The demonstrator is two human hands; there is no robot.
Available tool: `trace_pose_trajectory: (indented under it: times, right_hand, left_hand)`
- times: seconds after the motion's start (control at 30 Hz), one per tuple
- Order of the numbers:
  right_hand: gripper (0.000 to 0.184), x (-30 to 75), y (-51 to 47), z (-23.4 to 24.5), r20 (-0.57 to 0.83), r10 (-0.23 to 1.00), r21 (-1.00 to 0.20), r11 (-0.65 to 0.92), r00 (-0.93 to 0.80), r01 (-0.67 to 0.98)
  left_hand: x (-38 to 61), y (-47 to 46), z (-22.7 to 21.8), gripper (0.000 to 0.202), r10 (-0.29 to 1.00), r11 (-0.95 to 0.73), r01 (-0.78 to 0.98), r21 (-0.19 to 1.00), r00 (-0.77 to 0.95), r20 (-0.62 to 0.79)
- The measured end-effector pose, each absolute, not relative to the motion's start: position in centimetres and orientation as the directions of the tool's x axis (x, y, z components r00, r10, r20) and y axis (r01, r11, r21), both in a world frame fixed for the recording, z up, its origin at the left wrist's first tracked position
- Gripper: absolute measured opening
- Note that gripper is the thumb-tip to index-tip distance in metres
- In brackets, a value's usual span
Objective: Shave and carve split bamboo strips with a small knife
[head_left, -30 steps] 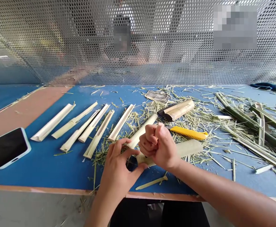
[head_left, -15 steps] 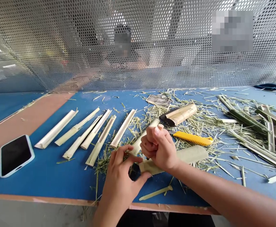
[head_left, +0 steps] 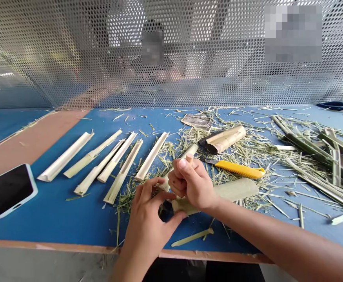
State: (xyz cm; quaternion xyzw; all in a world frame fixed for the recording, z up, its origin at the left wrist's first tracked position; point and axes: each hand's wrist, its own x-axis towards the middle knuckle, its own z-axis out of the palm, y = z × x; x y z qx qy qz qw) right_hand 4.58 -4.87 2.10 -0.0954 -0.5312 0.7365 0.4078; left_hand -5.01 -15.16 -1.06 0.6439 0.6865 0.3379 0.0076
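Your left hand [head_left: 150, 215] seems to steady the near end of the pale bamboo piece [head_left: 238, 189], so that it doesn't slip about. That piece lies on the counter [head_left: 80, 219], right under your right hand [head_left: 193, 183] and sticking out to its right. Six split pieces [head_left: 67, 157] lie in a row past your left hand and to its left, maybe to stay out of the way. The yellow knife [head_left: 240, 169] sits just past your right hand, likely so you can grab it fast.

Your left thumb and fingers make a loose curve, with a gap, around the bamboo's end; I can't tell how hard they squeeze. Your right hand is a tight fist with a round wooden end [head_left: 189, 157] poking out on top. Your fist hides the rest of it.
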Motion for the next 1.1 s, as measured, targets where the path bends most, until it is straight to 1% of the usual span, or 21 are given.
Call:
trace_pose_trajectory:
  times: [0.07,0.27,0.4,0.57,0.7,0.87,1.0,1.1]
  right_hand:
    - [0.058,4.5,-5.0,1.9,0.294,0.718,-0.869,-0.074,-0.631,-0.489]
    - [0.050,4.4,-5.7,1.4,0.368,0.743,-0.867,0.057,-0.559,-0.494]
    - [0.046,5.0,-6.0,1.1,0.411,0.661,-0.875,0.092,-0.627,-0.476]
    - [0.042,5.4,-5.4,1.1,0.375,0.638,-0.861,-0.029,-0.672,-0.508]
    - [0.040,5.1,-5.3,1.3,0.307,0.640,-0.878,-0.095,-0.704,-0.470]
    - [0.038,5.4,-5.9,1.6,0.264,0.725,-0.920,-0.008,-0.636,-0.391]
    - [0.037,5.9,-6.2,1.3,0.267,0.731,-0.932,0.031,-0.629,-0.360]
    - [0.036,6.0,-6.2,1.1,0.293,0.732,-0.942,0.110,-0.614,-0.318]
  left_hand:
    - [-5.0,-15.1,-0.9,0.018,0.887,-0.054,0.881,0.470,-0.174,0.428]
    - [-4.9,-15.2,-0.7,0.017,0.890,-0.050,0.877,0.477,-0.178,0.420]
    - [-4.9,-15.3,-0.7,0.020,0.889,-0.048,0.872,0.487,-0.185,0.419]
    - [-4.9,-15.4,-0.6,0.017,0.904,-0.032,0.861,0.508,-0.192,0.383]
    - [-5.0,-15.4,-0.6,0.019,0.900,-0.046,0.856,0.515,-0.189,0.394]
    - [-5.0,-15.3,-0.9,0.021,0.889,-0.051,0.861,0.507,-0.192,0.416]
    - [-5.0,-15.3,-0.9,0.021,0.884,-0.050,0.859,0.510,-0.199,0.423]
    - [-5.0,-15.3,-0.9,0.021,0.886,-0.045,0.852,0.521,-0.207,0.415]
